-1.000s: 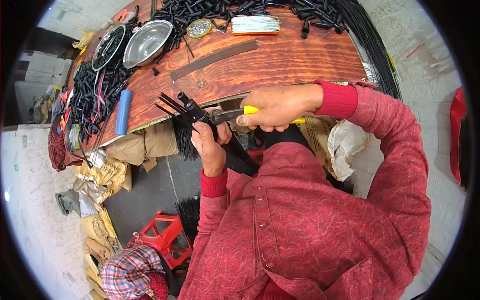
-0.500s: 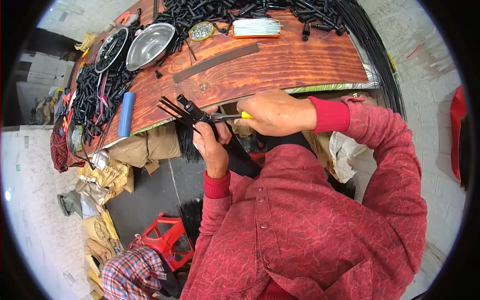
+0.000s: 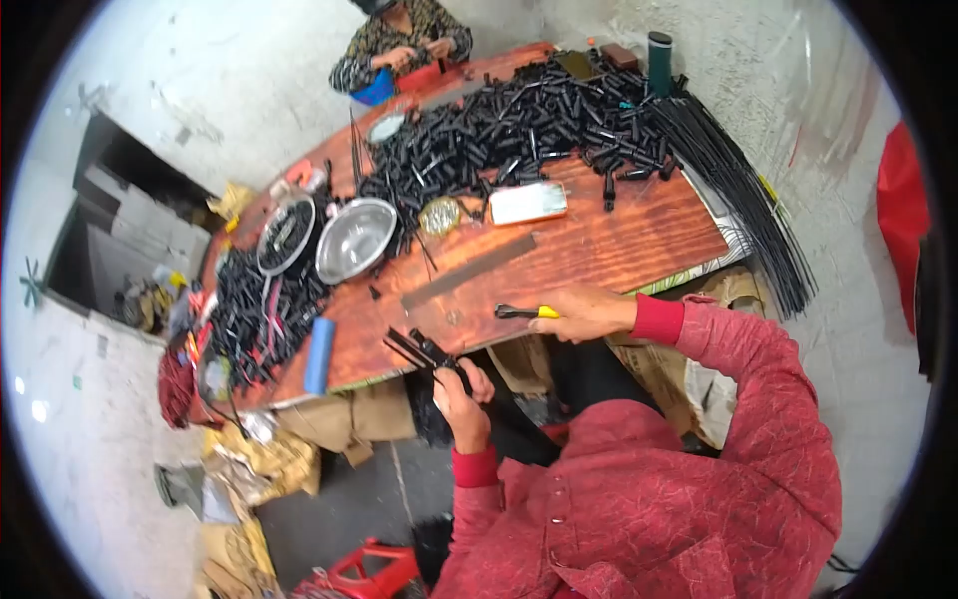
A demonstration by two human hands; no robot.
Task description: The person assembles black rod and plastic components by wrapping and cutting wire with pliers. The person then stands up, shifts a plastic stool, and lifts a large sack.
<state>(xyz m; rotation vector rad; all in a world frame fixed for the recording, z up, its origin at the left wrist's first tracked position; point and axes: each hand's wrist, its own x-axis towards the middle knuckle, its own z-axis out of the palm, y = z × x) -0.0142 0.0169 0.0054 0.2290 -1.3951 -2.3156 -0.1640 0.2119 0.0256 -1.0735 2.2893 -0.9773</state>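
My left hand [image 3: 461, 404] is closed around a black tubular part [image 3: 431, 347] and several thin black rods beside it, near the table's front edge. My right hand [image 3: 587, 311] grips yellow-handled pliers [image 3: 519, 311] over the table's edge, with the jaws pointing left. The pliers are apart from the black part. My fingers hide the lower end of the part. Farther in on the tabletop lies a flat dark strip [image 3: 469, 272].
A large heap of black tubular parts [image 3: 499, 125] covers the wooden table's [image 3: 619, 245] far side. Metal bowls [image 3: 356, 240], a white-filled tray [image 3: 528, 203], a small dish [image 3: 439, 216] and a blue cylinder [image 3: 319, 356] stand nearer. Long black rods [image 3: 738, 200] hang at right. Another person [image 3: 399, 50] sits opposite.
The pliers have come away from the black part, and my right hand has moved off to the right with them. My view has tilted up, bringing the person opposite into sight.
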